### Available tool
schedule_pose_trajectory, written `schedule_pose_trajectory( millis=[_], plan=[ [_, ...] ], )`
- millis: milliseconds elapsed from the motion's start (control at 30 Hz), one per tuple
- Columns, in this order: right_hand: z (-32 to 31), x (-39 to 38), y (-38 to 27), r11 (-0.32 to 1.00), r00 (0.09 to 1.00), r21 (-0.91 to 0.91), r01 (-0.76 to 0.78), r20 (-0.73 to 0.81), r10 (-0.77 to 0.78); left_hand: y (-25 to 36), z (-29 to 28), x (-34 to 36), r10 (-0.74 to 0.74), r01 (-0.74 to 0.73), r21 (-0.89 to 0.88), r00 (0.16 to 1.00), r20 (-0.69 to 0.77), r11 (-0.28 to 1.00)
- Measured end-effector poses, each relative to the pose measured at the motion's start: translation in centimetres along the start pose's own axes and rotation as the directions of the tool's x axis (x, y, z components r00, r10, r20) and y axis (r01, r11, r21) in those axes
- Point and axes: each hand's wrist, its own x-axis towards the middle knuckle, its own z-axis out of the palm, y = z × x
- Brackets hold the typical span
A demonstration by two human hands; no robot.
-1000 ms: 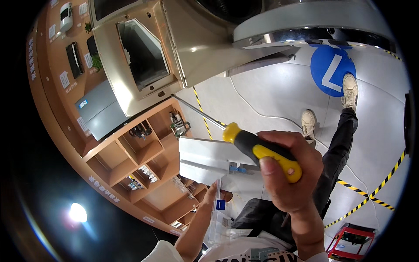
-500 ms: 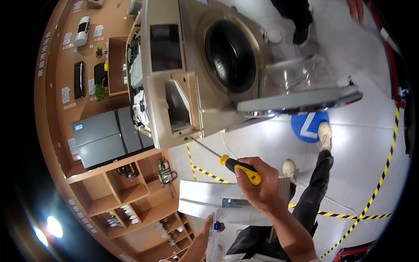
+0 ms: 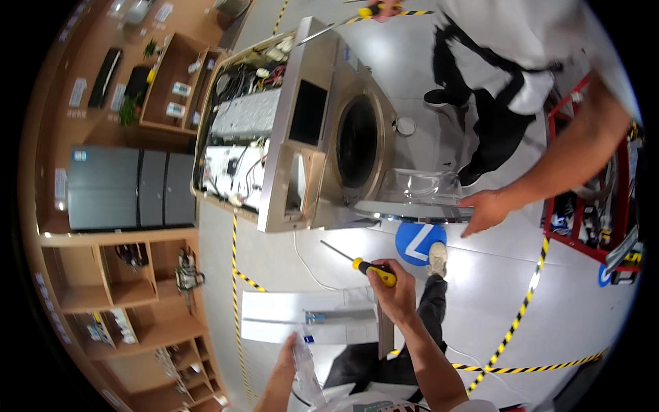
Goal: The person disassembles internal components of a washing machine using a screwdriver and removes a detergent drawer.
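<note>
My right hand [image 3: 392, 291] grips a yellow-and-black screwdriver [image 3: 383, 275], its shaft pointing up-left, apart from the front of the champagne washing machine [image 3: 322, 180]. My left hand [image 3: 288, 349] holds a clear plastic case [image 3: 305, 367] with a blue latch, below a white panel [image 3: 268, 307] lying across the lower middle. The machine's top is open, showing wires and white parts [image 3: 230, 172]; its front has a dark screen [image 3: 309, 111], a rectangular opening and a round door opening. A co-worker's hand [image 3: 484, 209] grips the open clear door [image 3: 419, 185]; their other hand [image 3: 384, 10] holds another screwdriver.
A co-worker [image 3: 501, 34] stands at upper right beside a red tool cart [image 3: 559, 230]. Wooden shelving [image 3: 130, 347] and a grey refrigerator [image 3: 103, 189] line the left. A white cord [image 3: 312, 275] and yellow-black tape [image 3: 511, 326] run on the floor. A blue floor sticker [image 3: 412, 250] lies below the machine.
The view has swung to show more of the machine's open top and the co-worker at right. My screwdriver tip has come away from the machine's front. The co-worker's hand is now on the door.
</note>
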Motion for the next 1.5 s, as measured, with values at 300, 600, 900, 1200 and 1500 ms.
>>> schedule_pose_trajectory(
  millis=[300, 600, 900, 1200, 1500],
  plan=[
    [-1.7, -5.9, 0.4, 0.999, 0.997, -0.049, 0.013, -0.082, -0.017, -1.3, -1.4, -1.3, 0.151, -0.103, -0.27, 0.975, 0.164, 0.957],
    [-3.6, -15.2, -3.5, 0.94, 0.955, -0.314, 0.131, -0.215, -0.205, -0.2, -6.9, -1.2, 0.322, -0.231, -0.302, 0.897, 0.302, 0.925],
    [-5.1, -22.2, -6.2, 0.945, 0.937, -0.167, 0.28, -0.167, -0.307, 2.6, -3.6, -9.6, 0.431, -0.333, -0.283, 0.78, 0.454, 0.899],
    [-12.1, -28.3, -8.5, 0.957, 0.992, -0.291, 0.017, -0.112, -0.052, -1.3, 2.7, -12.8, 0.382, -0.357, -0.176, 0.665, 0.642, 0.917],
    [-29.3, -33.8, -6.3, 0.93, 0.973, -0.288, -0.23, -0.06, 0.222, -11.2, 15.3, -19.9, 0.225, -0.438, 0.081, 0.602, 0.767, 0.896]
  ],
)
